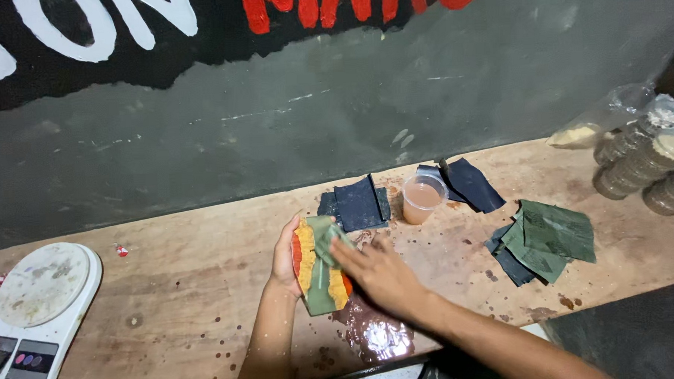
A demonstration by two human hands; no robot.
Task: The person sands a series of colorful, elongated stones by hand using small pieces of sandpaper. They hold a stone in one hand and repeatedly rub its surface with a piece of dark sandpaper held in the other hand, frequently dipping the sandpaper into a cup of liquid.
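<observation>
A worn wooden counter (191, 292), stained and spotted with dark marks, runs across the lower half of the frame below a grey wall (312, 123) painted with large white and red lettering along the top. At centre, a person's left hand (285, 257) cups the left edge of a flat wooden piece (307, 261) banded in red, yellow and orange, fingers curled around its side. A green leaf (326, 268) lies across that piece, its upper end folded over. The right hand (377, 274) rests flat on the leaf with fingers extended, pressing down rather than closing around anything. Just below the hands, at the counter's front edge, a glossy brown puddle (372, 332) spreads over the wood. Above the hands, slightly right of centre, dark leaf squares (358, 204) sit in a small stack, and beside them stands a clear plastic cup (423, 199) holding brownish paste. More dark leaf pieces (471, 183) lie just right of the cup. Farther right, a loose pile of green leaf pieces (548, 238) rests on the counter, well apart from the hands. At the right edge, stacked round lidded containers (650, 167) lie on their sides next to a clear plastic bag (600, 120). A white kitchen scale (39, 312) sits at the lower left.
</observation>
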